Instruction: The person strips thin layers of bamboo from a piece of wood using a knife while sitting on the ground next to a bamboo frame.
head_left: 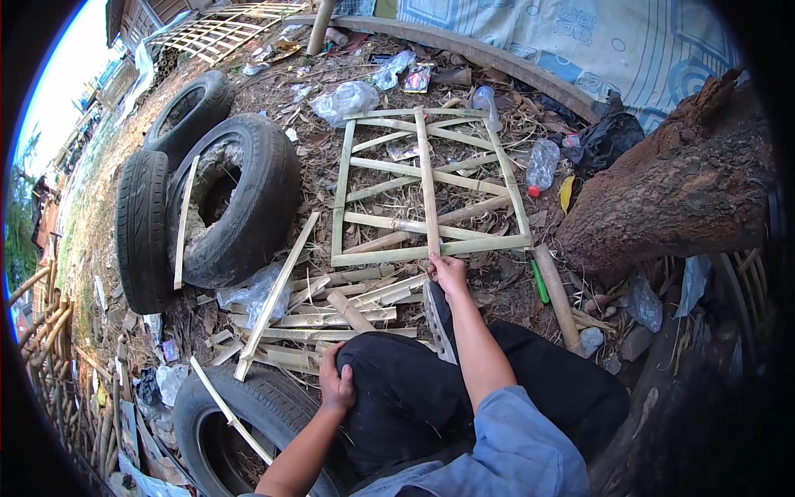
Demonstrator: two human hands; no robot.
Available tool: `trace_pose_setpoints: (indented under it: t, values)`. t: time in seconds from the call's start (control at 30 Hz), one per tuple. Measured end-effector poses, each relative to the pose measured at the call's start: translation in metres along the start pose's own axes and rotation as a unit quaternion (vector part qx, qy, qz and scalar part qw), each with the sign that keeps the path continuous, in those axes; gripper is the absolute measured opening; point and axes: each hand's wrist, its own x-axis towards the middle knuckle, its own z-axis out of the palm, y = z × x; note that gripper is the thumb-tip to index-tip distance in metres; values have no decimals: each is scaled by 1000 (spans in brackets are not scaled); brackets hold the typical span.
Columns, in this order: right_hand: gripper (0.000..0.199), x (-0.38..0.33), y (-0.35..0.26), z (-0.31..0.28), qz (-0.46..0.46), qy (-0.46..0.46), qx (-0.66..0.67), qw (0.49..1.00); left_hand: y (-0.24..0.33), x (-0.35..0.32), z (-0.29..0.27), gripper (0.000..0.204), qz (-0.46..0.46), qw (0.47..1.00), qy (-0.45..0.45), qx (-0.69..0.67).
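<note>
two hands are showing, both coming up from the lower edge. right hand (448, 273) is reaching forward, its fingers closing round the near end of the middle slat (427, 186), just where that slat is crossing the frame's (341, 195) bottom rail. the frame, a bamboo lattice of pale strips, is lying flat on the littered ground ahead of the knees, its far edge pointing toward a patterned cloth (580, 37). left hand (336, 383) is resting on the left knee (397, 389), fingers curled loosely over the black trouser cloth and holding nothing.

between the knees and the frame, a heap of split bamboo offcuts (331, 311) is lying, with one long strip (276, 296) slanting across it. to the left, three tyres (248, 199) are leaning together, and a fourth tyre (207, 414) is sitting by the left knee with a thin strip across it. to the right, a thick tree trunk (679, 190) is lying near the frame's corner, with a green-handled tool (540, 282) and a wooden handle (556, 294) beside it. plastic bottles (542, 166) and bags are lying about the frame's far side.
</note>
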Motion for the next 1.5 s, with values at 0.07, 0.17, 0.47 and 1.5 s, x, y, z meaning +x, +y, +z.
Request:
trace_pose_setpoints:
  t: [0.07, 0.17, 0.47, 1.5]
  values:
    - [26, -3, -6, 2, 36, -26, 48, 998, 0, 1, -3, 62, 5, 1000, 1, 7]
    - [28, -11, -16, 5, 45, -34, 81, 995, 0, 0, -5, 61, 6, 1000, 1, 14]
    - [21, -13, -25, 2, 13, -108, 102, 989, -1, 1, -5, 63, -8, 1000, 3, -12]
    - [32, -10, -38, 67, 70, -137, -54, 987, -6, 2, -4, 59, -4, 999, 11, -37]
